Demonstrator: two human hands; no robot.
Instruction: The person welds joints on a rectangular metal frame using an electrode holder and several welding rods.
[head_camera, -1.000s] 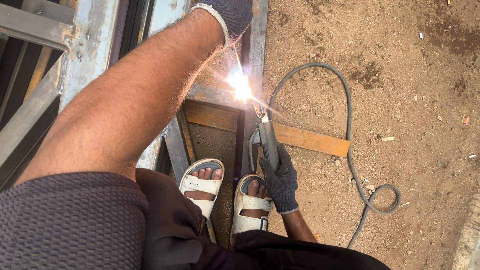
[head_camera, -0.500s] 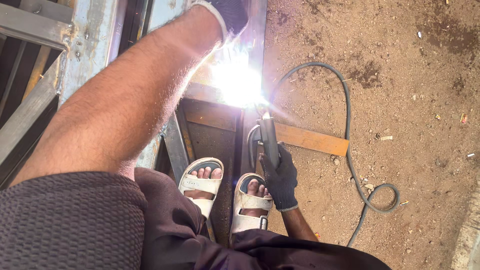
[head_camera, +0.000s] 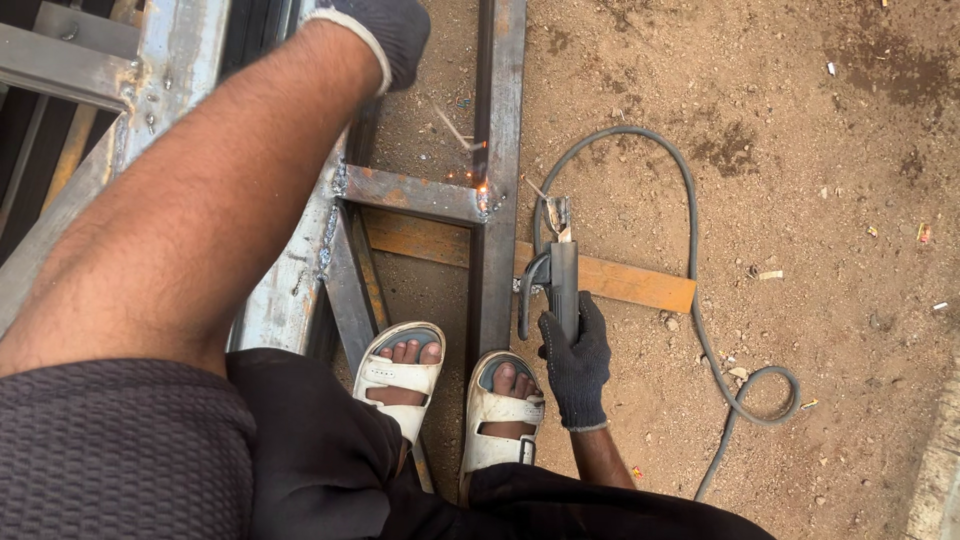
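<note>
Where sparks glow (head_camera: 482, 187), grey electrode holder (head_camera: 560, 275)

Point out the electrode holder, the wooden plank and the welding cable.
electrode holder (head_camera: 563, 285): head view, on its grey handle above the gloved right hand (head_camera: 577, 360).
wooden plank (head_camera: 630, 284): head view, on its bare right end.
welding cable (head_camera: 690, 240): head view, on the loop's right side.

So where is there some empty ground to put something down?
Bare dirt lies right of the cable loop, and a smaller patch inside the loop above the wooden plank. It is crowded around the steel frame, the sandalled feet and the right hand gripping the electrode holder.
</note>
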